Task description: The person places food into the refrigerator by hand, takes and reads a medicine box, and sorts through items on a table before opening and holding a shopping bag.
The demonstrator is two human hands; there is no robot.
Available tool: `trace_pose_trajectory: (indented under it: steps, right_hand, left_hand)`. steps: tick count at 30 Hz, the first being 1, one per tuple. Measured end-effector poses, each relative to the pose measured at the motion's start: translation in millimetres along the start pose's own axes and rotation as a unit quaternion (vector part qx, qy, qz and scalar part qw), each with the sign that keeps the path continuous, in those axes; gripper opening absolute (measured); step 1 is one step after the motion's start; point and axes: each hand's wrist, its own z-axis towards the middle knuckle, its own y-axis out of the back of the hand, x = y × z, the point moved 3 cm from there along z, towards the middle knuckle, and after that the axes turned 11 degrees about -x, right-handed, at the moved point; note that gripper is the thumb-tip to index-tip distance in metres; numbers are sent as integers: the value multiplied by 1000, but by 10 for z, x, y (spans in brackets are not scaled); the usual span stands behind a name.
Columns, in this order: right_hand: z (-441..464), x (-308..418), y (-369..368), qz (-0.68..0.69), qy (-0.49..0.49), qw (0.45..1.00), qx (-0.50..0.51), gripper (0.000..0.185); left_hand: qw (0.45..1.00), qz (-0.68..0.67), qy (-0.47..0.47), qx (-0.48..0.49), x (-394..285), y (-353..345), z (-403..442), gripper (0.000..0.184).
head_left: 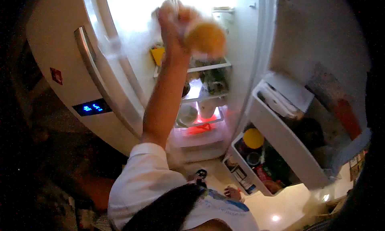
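Observation:
My left hand [170, 20] is raised in front of the lit upper part of the open refrigerator, its arm stretched up from a white sleeve. Motion smears the hand. Its fingers are closed around something pale and orange. A round orange-yellow thing [206, 38] shows at the right of the hand and appears to be held there; blur hides its kind. Below and behind the wrist, a yellow packet [158, 55] stands on a refrigerator shelf [200, 67]. My right hand is out of view.
The left refrigerator door [66, 42] has a long handle and a blue-lit display [92, 107]. The right door stands wide, its bins [286, 144] holding a yellow-lidded jar [253, 138] and other items. Lower shelves hold bags and produce. Feet [234, 193] show on the pale floor.

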Motion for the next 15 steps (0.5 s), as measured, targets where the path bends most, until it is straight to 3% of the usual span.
trace_pose_trajectory:
  steps: [1, 2, 4, 6, 7, 8, 9, 13, 15]
  right_hand:
    - [-57, 228, -396, -97, 107, 974, -176, 37]
    - [-247, 525, -926, -191, 207, 896, -342, 36]
    - [-79, 822, -1053, -171, 292, 834, -436, 33]
    - [176, 920, -991, -186, 294, 827, -441, 33]
    - [322, 971, -988, -199, 290, 829, -435, 33]
    - [441, 1021, -991, -211, 285, 831, -428, 32]
    - [514, 1086, -1004, -223, 276, 835, -421, 32]
    - [734, 1214, -996, -252, 249, 839, -413, 32]
    - [776, 1260, -972, -258, 246, 839, -412, 31]
  left_hand:
    - [999, 1, -15, -37, -57, 26, 375, 45]
    - [995, 12, -34, -89, -108, 81, 766, 45]
    - [982, -28, -60, -174, -184, 267, 1500, 46]
    - [950, -189, -93, -231, -247, 602, 2119, 48]
    - [866, -448, -108, -193, -246, 688, 2329, 49]
    - [584, -801, -108, -77, -224, 779, 2562, 50]
    - [431, -895, -115, -24, -207, 882, 2699, 51]
    - [328, -932, -154, 7, -202, 1101, 2984, 48]
    - [229, -964, -124, 54, -220, 1147, 3023, 46]
